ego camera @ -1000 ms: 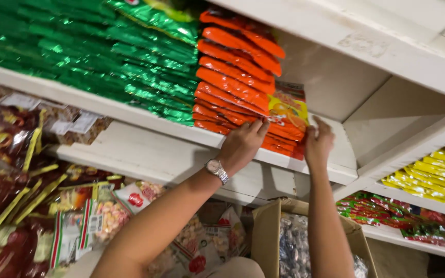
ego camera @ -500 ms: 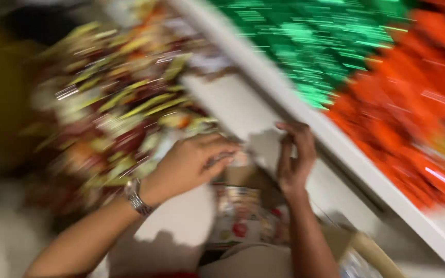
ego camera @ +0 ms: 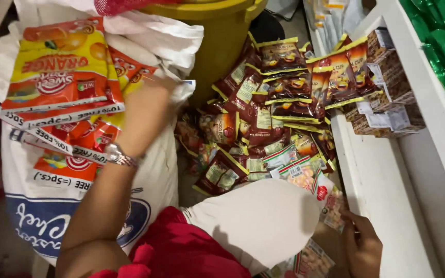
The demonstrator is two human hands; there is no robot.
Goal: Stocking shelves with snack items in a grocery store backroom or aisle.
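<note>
Left hand (ego camera: 148, 116) fingers curled on orange-printed yellow foil packets (ego camera: 60, 69); right hand (ego camera: 361, 244) fingers loose, empty, against white shelf edge (ego camera: 366, 175).

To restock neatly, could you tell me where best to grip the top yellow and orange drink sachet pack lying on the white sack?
Probably its long edge nearest the left hand. The yellow and orange drink sachet pack lies flat atop the white sack, so come from the right, pinching thumb over, fingers under.

White shelving (ego camera: 382, 195) at right, a yellow bin (ego camera: 222, 36) behind.

1 head camera looks steeply down, close over the hands.
</note>
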